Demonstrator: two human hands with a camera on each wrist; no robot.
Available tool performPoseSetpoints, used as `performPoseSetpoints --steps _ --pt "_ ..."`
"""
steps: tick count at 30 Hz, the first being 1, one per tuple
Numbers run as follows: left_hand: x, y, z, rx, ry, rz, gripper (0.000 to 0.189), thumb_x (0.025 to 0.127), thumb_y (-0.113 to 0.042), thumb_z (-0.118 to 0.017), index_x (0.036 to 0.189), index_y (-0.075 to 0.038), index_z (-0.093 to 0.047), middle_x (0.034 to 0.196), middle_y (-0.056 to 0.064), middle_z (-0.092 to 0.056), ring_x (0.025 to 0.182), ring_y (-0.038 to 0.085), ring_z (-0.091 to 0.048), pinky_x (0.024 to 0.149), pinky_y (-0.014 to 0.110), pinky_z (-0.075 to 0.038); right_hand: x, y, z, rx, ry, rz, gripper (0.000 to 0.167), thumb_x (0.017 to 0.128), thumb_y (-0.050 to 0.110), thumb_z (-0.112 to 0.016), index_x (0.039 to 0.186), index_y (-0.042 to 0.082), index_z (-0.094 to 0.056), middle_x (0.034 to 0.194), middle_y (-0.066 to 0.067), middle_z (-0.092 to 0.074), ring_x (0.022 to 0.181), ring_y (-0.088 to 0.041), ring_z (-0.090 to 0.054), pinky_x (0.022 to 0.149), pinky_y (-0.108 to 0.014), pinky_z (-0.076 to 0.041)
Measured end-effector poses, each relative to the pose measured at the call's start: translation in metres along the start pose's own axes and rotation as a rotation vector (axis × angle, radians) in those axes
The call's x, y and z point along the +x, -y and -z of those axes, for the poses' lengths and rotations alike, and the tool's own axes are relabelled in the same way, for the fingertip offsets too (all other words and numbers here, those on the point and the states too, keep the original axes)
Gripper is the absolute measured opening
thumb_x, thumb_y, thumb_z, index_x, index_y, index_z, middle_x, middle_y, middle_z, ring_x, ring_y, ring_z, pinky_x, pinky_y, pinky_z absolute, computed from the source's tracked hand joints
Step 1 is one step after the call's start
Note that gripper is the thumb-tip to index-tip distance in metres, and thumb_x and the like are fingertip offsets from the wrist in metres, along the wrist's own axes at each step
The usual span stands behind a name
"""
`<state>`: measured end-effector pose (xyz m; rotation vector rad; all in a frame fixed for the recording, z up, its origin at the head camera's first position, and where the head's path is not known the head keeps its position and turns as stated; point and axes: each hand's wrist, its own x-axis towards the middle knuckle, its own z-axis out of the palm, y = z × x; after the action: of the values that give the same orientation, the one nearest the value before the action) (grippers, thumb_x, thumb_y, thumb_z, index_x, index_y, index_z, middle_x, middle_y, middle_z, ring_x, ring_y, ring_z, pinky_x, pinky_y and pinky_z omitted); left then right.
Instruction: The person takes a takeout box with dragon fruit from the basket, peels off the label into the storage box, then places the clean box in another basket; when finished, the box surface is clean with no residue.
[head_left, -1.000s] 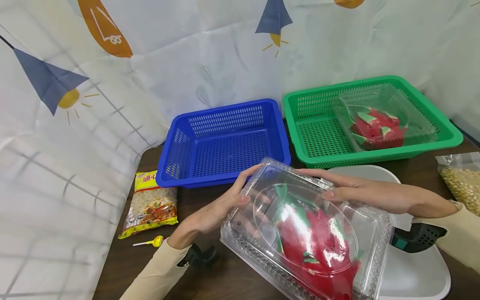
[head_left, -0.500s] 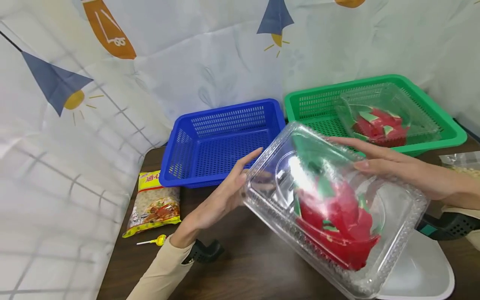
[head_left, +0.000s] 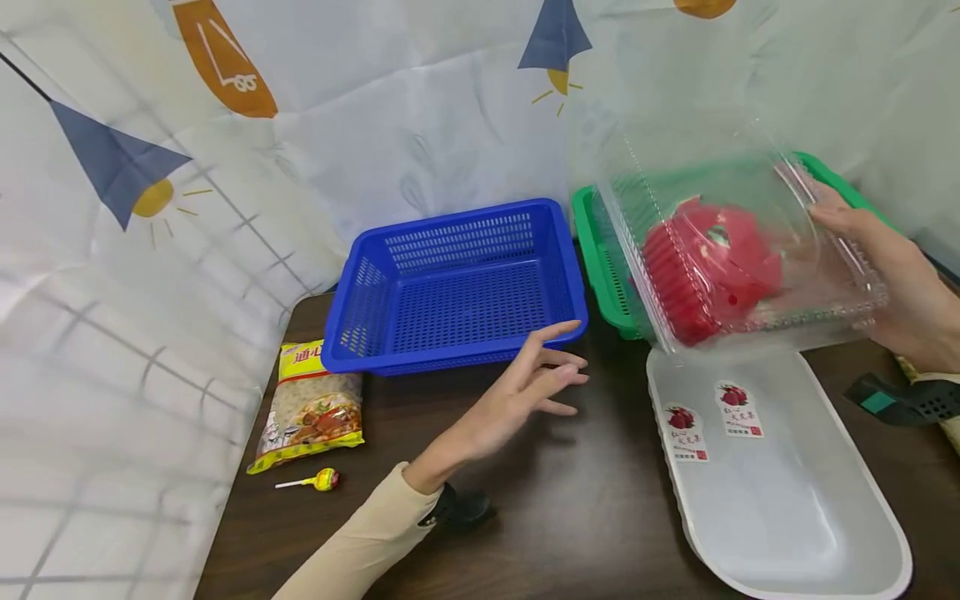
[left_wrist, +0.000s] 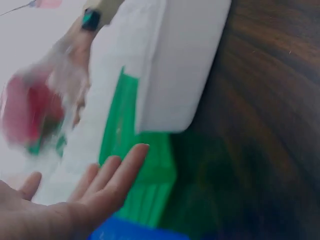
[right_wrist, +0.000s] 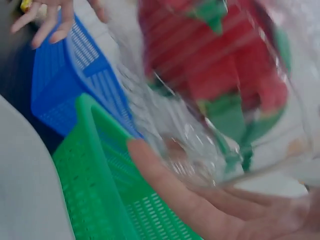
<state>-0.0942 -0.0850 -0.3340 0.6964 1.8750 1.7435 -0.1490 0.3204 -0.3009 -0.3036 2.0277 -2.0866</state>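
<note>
My right hand (head_left: 892,258) grips a clear plastic clamshell box (head_left: 817,292) by its right side, up in the air over the green basket (head_left: 626,321). A red dragon fruit (head_left: 720,267) with green-tipped scales is inside the box. In the right wrist view the thumb and fingers of that hand lie along the box (right_wrist: 185,160), blurred by motion. My left hand (head_left: 510,400) hovers, empty and with fingers spread, just in front of the blue basket (head_left: 457,362). The held box covers most of the green basket's inside.
A light grey tray (head_left: 780,500) with two dragon-fruit stickers (head_left: 738,408) lies at the right front. At the left are a yellow bag of pasta (head_left: 311,408) and a lollipop (head_left: 322,480). A patterned white curtain (head_left: 420,100) stands behind the baskets.
The box, first held by both hands at the front, has moved back and right over the green basket in the right hand alone. The left hand has let go; the tray's stickers have come into view.
</note>
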Motion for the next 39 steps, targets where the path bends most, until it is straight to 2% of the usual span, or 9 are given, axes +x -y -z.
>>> performPoseSetpoints --steps 6,9,12,15,18,22,27,34,39 --pt "0.030 0.017 -0.026 0.023 0.043 0.176 0.082 0.104 -0.037 -0.063 0.164 -0.043 -0.008 0.148 0.018 -0.044 0.118 0.024 -0.066 0.085 0.044 -0.063 0.019 -0.002 -0.009 0.161 -0.089 -0.017 0.058 0.115 0.037 -0.033 0.164 0.051 -0.006 0.171 0.011 -0.018 0.123 -0.004 -0.064 0.094 -0.029 -0.057" --pt "0.046 0.024 -0.036 0.057 -0.024 0.201 0.090 0.102 -0.040 -0.066 0.163 -0.047 0.000 0.151 0.016 -0.043 0.117 0.014 -0.065 0.083 0.038 -0.063 0.032 -0.001 -0.013 0.143 -0.102 -0.081 0.059 0.114 0.042 -0.033 0.161 0.059 0.001 0.170 0.020 0.018 0.156 -0.003 -0.018 0.128 -0.048 -0.019" --pt "0.063 0.029 -0.046 0.074 -0.133 0.184 0.094 0.102 -0.039 -0.066 0.164 -0.046 0.006 0.157 0.016 -0.037 0.126 0.018 -0.061 0.082 0.036 -0.063 0.042 0.002 -0.014 0.108 -0.098 -0.122 0.060 0.114 0.045 -0.030 0.159 0.061 0.006 0.165 0.024 0.030 0.159 -0.016 0.008 0.124 -0.061 0.009" --pt "0.079 0.033 -0.054 0.100 -0.250 0.133 0.096 0.103 -0.038 -0.065 0.165 -0.041 0.009 0.165 0.010 -0.027 0.139 0.020 -0.050 0.099 0.036 -0.057 0.051 0.002 -0.016 0.077 -0.090 -0.142 0.063 0.114 0.045 -0.032 0.160 0.058 0.008 0.168 0.017 0.029 0.146 -0.015 -0.034 0.120 -0.043 -0.026" --pt "0.092 0.035 -0.057 0.131 -0.350 0.070 0.096 0.104 -0.041 -0.064 0.165 -0.036 0.010 0.169 0.000 -0.019 0.149 0.015 -0.035 0.118 0.040 -0.041 0.057 0.003 -0.021 0.010 -0.074 -0.166 0.064 0.113 0.046 -0.031 0.160 0.057 0.011 0.167 0.016 0.032 0.151 -0.009 -0.024 0.121 -0.046 -0.026" --pt "0.105 0.039 -0.058 0.133 -0.428 -0.023 0.093 0.105 -0.037 -0.062 0.166 -0.032 0.009 0.171 -0.005 -0.019 0.153 0.010 -0.026 0.126 0.044 -0.026 0.059 0.006 -0.028 -0.096 -0.054 -0.174 0.065 0.113 0.048 -0.028 0.161 0.053 0.015 0.164 0.018 0.038 0.150 -0.014 0.037 0.117 -0.073 0.013" --pt "0.116 0.043 -0.060 0.058 -0.486 -0.101 0.089 0.106 -0.026 -0.063 0.166 -0.027 0.003 0.168 -0.003 -0.027 0.150 0.006 -0.032 0.125 0.037 -0.027 0.063 0.013 -0.029 -0.194 -0.032 -0.211 0.070 0.112 0.050 -0.030 0.162 0.047 0.020 0.165 0.010 0.040 0.151 -0.022 0.036 0.117 -0.074 0.012" --pt "0.120 0.042 -0.067 0.003 -0.543 -0.097 0.091 0.104 -0.022 -0.067 0.166 -0.025 -0.001 0.165 -0.004 -0.035 0.147 0.005 -0.038 0.123 0.034 -0.031 0.068 0.027 -0.028 -0.375 -0.023 -0.291 0.076 0.110 0.055 -0.028 0.162 0.040 0.026 0.169 -0.006 0.033 0.156 -0.037 -0.016 0.118 -0.077 -0.014" --pt "0.119 0.038 -0.071 -0.014 -0.574 -0.050 0.094 0.104 -0.024 -0.068 0.167 -0.022 0.002 0.168 -0.002 -0.031 0.152 0.010 -0.033 0.124 0.041 -0.030 0.071 0.032 -0.032 -0.486 0.009 -0.265 0.077 0.111 0.052 -0.025 0.163 0.030 0.027 0.169 -0.010 0.033 0.155 -0.047 0.016 0.116 -0.079 -0.011"
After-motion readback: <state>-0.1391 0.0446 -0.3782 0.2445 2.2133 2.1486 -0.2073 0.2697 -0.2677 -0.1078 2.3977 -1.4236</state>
